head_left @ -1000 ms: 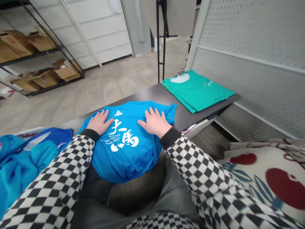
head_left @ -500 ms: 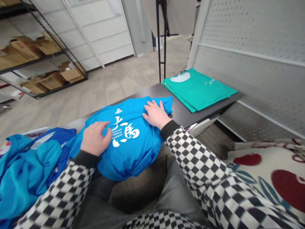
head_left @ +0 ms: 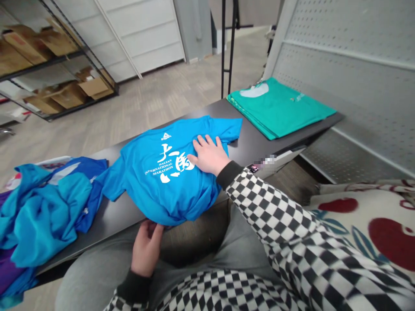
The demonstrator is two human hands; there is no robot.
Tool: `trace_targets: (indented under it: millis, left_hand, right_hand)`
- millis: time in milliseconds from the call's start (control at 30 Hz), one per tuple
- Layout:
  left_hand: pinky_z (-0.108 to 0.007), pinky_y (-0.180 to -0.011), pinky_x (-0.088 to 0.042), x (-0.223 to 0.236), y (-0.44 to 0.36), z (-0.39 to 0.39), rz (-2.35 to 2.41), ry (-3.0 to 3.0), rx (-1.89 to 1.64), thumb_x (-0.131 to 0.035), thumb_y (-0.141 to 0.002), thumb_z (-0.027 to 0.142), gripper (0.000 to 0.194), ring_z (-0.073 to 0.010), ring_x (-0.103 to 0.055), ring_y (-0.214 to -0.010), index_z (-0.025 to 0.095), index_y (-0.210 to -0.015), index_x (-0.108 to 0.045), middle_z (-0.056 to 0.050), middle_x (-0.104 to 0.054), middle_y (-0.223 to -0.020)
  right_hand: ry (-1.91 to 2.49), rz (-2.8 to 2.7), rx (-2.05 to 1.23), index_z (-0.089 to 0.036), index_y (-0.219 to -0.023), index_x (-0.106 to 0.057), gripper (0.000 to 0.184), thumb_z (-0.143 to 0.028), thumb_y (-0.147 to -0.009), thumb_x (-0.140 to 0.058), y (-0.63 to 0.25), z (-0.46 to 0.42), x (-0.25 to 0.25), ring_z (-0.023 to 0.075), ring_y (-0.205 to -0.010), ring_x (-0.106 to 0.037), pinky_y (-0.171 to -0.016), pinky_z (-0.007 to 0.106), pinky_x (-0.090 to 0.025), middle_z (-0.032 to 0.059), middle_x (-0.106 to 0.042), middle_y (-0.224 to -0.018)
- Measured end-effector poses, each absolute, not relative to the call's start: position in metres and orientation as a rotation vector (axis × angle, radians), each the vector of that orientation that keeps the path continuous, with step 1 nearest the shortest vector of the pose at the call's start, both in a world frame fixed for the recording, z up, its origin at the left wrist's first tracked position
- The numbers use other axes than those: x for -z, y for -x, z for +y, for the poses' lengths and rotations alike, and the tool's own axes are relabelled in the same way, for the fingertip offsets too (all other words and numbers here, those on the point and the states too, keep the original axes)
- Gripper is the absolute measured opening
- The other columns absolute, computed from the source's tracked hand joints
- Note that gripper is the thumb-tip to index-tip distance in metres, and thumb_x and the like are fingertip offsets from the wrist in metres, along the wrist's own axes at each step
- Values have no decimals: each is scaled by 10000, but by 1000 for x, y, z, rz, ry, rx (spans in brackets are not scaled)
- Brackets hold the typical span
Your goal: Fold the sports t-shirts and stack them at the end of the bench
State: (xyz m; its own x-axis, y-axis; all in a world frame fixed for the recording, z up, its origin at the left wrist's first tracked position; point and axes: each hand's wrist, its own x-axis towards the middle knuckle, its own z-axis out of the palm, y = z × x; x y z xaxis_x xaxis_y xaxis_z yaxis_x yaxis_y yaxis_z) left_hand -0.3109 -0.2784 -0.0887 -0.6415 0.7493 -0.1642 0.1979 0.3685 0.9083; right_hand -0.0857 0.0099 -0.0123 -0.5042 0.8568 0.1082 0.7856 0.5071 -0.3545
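A bright blue T-shirt (head_left: 152, 151) with white lettering lies front up across the dark bench, its sleeves out to both sides and its lower part bunched over the near edge. My right hand (head_left: 210, 155) rests flat on its chest, fingers spread, beside the white print. Down at the near hem, my left hand (head_left: 146, 248) has its thumb and fingers closed at the cloth's edge. The fingertips are partly hidden there by the fabric.
Folded green T-shirts (head_left: 282, 108) are stacked at the bench's (head_left: 249, 144) right end. A crumpled heap of blue and purple clothes (head_left: 48, 211) lies at the left. Shelving with cardboard boxes (head_left: 68, 95) stands behind, and a grey perforated panel (head_left: 350, 77) rises at the right.
My left hand has moved from the shirt's left side down to its near hem. The left sleeve now lies spread out. My right hand stays on the chest, and the view has shifted slightly.
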Motion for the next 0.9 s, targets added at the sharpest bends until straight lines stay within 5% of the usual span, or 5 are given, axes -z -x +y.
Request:
trace_targets:
  millis: [133,433,600,733,900]
  left_hand:
    - [-384,-784,-634,93,295,-277,2018,-750,-1350,-967,-710,571,588,-296,-799,-895,258,-1129,-697,-98,-819,-965]
    - [-432,-1022,-640,88,262,-270,1727,-756,-1415,-976,-741,540,522,-307,-797,-1104,231,-1107,-768,-126,-834,-1123]
    - [-494,-981,-663,77,256,-279,1567,-626,-1589,-858,-752,420,259,-302,-796,-987,291,-971,-807,-56,-829,-963]
    - [-597,-893,-699,72,279,-297,1414,-448,-1564,-681,-820,501,200,-362,-806,-945,328,-748,-749,-67,-830,-905]
    - [-386,-857,-713,90,295,-296,1958,-554,-1392,-621,-921,435,280,-303,-827,-857,301,-729,-775,-100,-807,-817]
  right_hand:
    - [1383,-2489,-364,-166,-1732,-478,776,-657,-1139,-377,83,9,11,452,-1722,-256,-1378,738,-140,158,-346,-1855]
    - [1383,-2513,-357,-177,-1727,-481,741,-603,-1121,-460,85,10,12,465,-1718,-255,-1368,758,-146,158,-335,-1860]
    - [1378,-2511,-364,-182,-1727,-481,738,-605,-1123,-459,83,11,11,460,-1717,-259,-1368,752,-144,154,-332,-1862]
    - [1371,-2525,-376,-184,-1718,-499,743,-622,-1120,-464,81,11,9,448,-1718,-266,-1376,732,-150,148,-348,-1856]
    - [1375,-2528,-377,-183,-1725,-492,746,-621,-1122,-460,81,10,7,454,-1718,-266,-1370,747,-161,148,-344,-1858]
